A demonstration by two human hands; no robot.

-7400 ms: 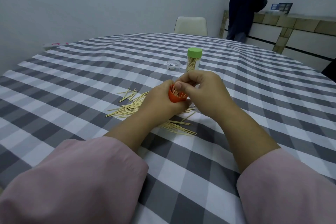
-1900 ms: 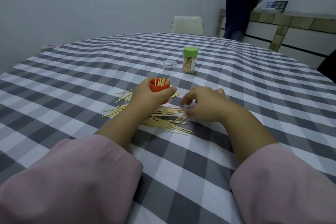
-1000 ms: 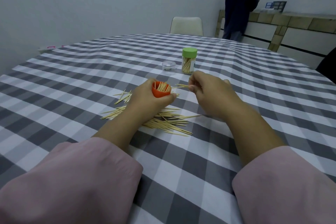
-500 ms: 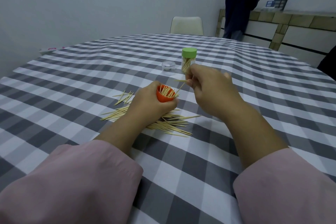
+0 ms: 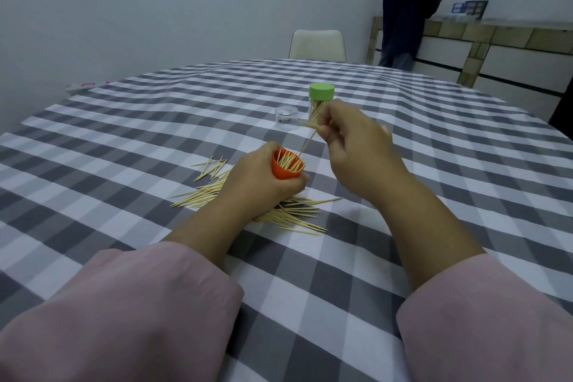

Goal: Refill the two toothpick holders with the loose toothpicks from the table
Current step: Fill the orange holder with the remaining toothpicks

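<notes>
My left hand (image 5: 259, 178) grips an orange toothpick holder (image 5: 284, 166), tilted toward the right, with several toothpicks standing in it. My right hand (image 5: 356, 146) pinches a few toothpicks (image 5: 310, 136) just above and right of the holder's mouth, their lower tips near its rim. A heap of loose toothpicks (image 5: 291, 214) lies on the checked tablecloth under and around my left hand. Farther back stands a clear toothpick holder with a green lid (image 5: 321, 99), partly hidden by my right hand.
A small clear cap (image 5: 286, 114) sits left of the green-lidded holder. The grey and white checked table (image 5: 155, 139) stretches far back to a white chair (image 5: 317, 44). A person in dark clothes (image 5: 406, 6) stands at a sideboard at the back right.
My right hand picked toothpicks off the table and lifted them toward the orange holder; the picks now angle down at its mouth. My left hand tilted the holder more toward the right.
</notes>
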